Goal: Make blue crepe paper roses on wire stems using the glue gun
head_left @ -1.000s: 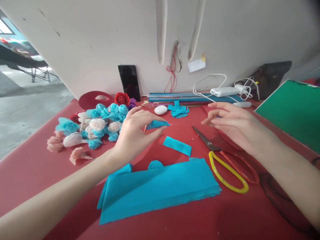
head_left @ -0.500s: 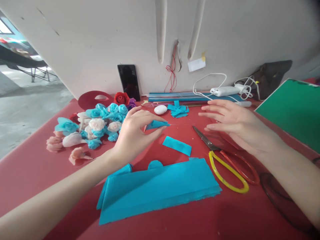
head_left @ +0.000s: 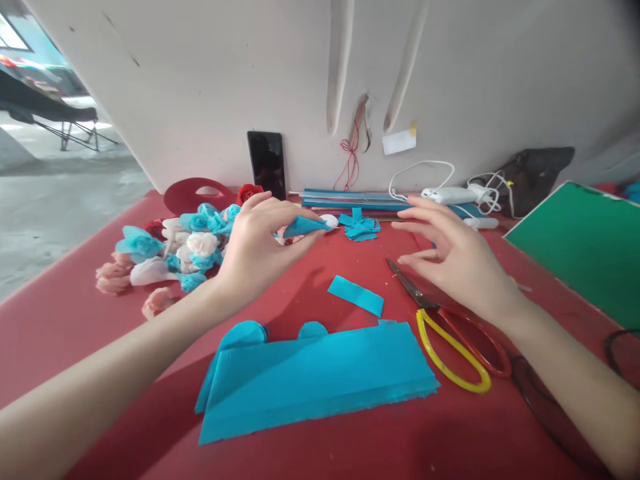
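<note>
My left hand (head_left: 267, 237) pinches a small folded piece of blue crepe paper (head_left: 303, 227) between thumb and fingers, raised above the red table. To the right, my right hand (head_left: 445, 250) hovers with its fingers apart and nothing visible in them. Just below it lie scissors (head_left: 427, 307) with one yellow and one red handle. A blue paper strip (head_left: 356, 296) rests between the hands. Nearer to me is a stack of blue crepe paper (head_left: 320, 380). Behind the left hand, a white egg-shaped object (head_left: 329, 221) is partly hidden, beside a pile of blue strips (head_left: 360, 225).
Blue, white and pink paper flowers (head_left: 200, 245) are heaped at the left. A phone (head_left: 267, 163) leans on the wall. At the back lie a white power strip with cables (head_left: 450, 195) and a dark pouch (head_left: 537, 177). A green board (head_left: 580, 243) stands at the right.
My left hand has risen slightly with the blue paper, now overlapping the egg-shaped object. My right hand stays open and has shifted slightly left. The camera view has tilted a little.
</note>
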Demonstrator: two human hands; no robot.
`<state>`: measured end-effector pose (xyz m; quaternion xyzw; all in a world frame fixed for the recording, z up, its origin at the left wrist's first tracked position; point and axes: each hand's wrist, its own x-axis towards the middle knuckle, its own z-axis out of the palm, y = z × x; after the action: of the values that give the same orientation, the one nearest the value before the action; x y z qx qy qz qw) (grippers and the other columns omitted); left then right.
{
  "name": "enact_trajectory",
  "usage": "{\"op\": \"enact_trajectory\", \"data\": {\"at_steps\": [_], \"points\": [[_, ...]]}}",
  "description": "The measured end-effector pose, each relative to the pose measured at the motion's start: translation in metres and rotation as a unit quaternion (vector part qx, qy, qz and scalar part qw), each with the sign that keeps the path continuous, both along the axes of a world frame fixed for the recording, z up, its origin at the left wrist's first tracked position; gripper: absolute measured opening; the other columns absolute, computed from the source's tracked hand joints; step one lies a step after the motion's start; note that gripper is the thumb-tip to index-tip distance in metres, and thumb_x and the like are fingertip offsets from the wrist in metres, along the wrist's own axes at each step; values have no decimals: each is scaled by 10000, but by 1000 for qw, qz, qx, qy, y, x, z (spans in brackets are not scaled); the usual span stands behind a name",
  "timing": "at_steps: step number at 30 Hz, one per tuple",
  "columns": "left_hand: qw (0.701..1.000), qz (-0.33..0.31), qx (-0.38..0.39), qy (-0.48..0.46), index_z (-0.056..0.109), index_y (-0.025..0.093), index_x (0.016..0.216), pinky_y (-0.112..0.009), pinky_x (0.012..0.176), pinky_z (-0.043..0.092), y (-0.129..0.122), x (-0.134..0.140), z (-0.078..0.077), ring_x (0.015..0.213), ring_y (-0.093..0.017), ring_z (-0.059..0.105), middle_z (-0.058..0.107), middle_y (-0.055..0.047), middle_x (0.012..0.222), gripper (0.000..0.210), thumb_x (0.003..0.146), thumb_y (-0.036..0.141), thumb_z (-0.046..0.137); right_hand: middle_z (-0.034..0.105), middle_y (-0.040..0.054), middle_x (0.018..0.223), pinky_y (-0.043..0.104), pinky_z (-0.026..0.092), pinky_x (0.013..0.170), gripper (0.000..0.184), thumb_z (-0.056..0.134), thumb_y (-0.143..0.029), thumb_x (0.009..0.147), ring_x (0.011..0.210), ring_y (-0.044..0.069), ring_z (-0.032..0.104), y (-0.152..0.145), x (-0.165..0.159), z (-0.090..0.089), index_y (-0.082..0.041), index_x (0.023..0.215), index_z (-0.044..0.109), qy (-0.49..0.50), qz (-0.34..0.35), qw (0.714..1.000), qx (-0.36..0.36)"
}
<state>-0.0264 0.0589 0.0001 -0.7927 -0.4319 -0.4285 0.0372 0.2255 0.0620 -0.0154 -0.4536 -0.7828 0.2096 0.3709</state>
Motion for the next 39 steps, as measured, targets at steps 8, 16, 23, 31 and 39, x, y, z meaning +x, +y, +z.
{"op": "enact_trajectory", "data": {"at_steps": [8,16,23,31,39], "points": [[1000,12,-21,17,695,133,849,-370,834,451,0,-8,7,765,-185,614,723,-63,840,141,827,195,571,315,116,1453,535,316,1060,688,703,-201,736,1323,308,313,43,1,-3,-228,1353,401,-207,42,977,-17],[998,-3,-51,-38,701,175,801,-367,818,453,0,-3,3,728,-189,622,726,-33,792,103,775,251,638,616,73,1066,424,465,894,209,573,-243,865,1011,197,577,21,4,-1,-131,1041,589,-183,-62,975,110],[985,-46,-132,-100,707,200,801,-273,655,473,-21,14,8,741,-178,634,713,-7,780,96,746,267,666,623,63,1036,324,453,894,170,515,-188,863,1021,181,562,-41,6,11,-154,1014,586,-144,-103,959,223],[942,-167,-242,-161,714,232,786,-204,741,495,-52,31,16,701,-110,620,713,58,761,86,723,175,706,639,21,964,221,436,848,133,559,-186,856,937,119,557,-86,-28,29,-159,982,591,-138,-48,955,256],[934,-207,-247,-158,719,253,799,-247,681,486,-64,37,17,697,-121,636,719,62,747,136,698,163,734,665,-35,840,281,466,772,82,551,-200,840,777,125,605,-95,-31,31,-206,908,596,-106,-47,969,220]]}}
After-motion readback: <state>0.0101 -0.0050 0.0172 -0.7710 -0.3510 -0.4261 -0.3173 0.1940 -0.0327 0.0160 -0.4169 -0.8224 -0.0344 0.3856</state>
